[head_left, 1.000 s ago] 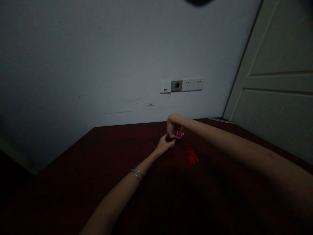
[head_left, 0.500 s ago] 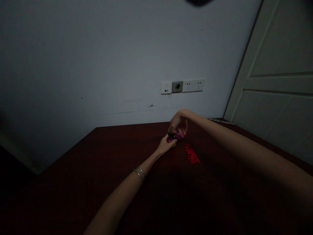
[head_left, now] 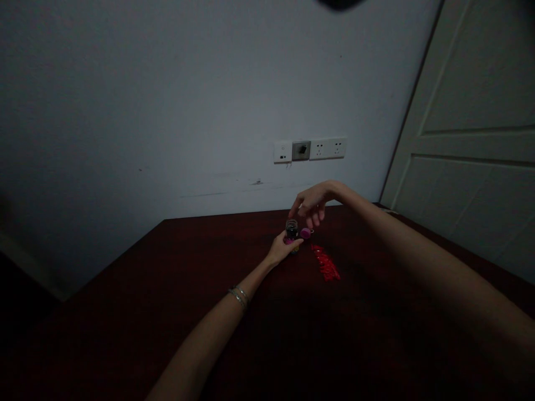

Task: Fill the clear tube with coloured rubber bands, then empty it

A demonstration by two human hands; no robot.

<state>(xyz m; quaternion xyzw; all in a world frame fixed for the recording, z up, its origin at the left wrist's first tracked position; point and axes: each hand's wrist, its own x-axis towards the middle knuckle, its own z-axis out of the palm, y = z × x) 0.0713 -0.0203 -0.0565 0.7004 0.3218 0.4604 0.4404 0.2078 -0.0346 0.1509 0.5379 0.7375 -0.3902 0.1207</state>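
My left hand (head_left: 284,247) is wrapped around a small bottle (head_left: 291,228) near the far side of the table. The bottle has a clear, open-looking top over a dark inside and a pink band lower down. A round purple-pink cap (head_left: 306,233) with a small loop juts out to its right. My right hand (head_left: 311,207) hovers just above the bottle and cap, wrist bent, its fingers apart and nothing visible in them. A patch of shiny red pieces (head_left: 326,264) lies on the table right of the bottle; what they are is too dim to tell.
The dark red table (head_left: 217,239) meets a pale wall (head_left: 200,111) at its back edge. Wall sockets (head_left: 328,148) sit above it. On the right stands a panelled white door (head_left: 472,195).
My right hand has lifted up from the bottle and its fingers have spread, uncovering the bottle's top and the cap. My left hand stays around the bottle.
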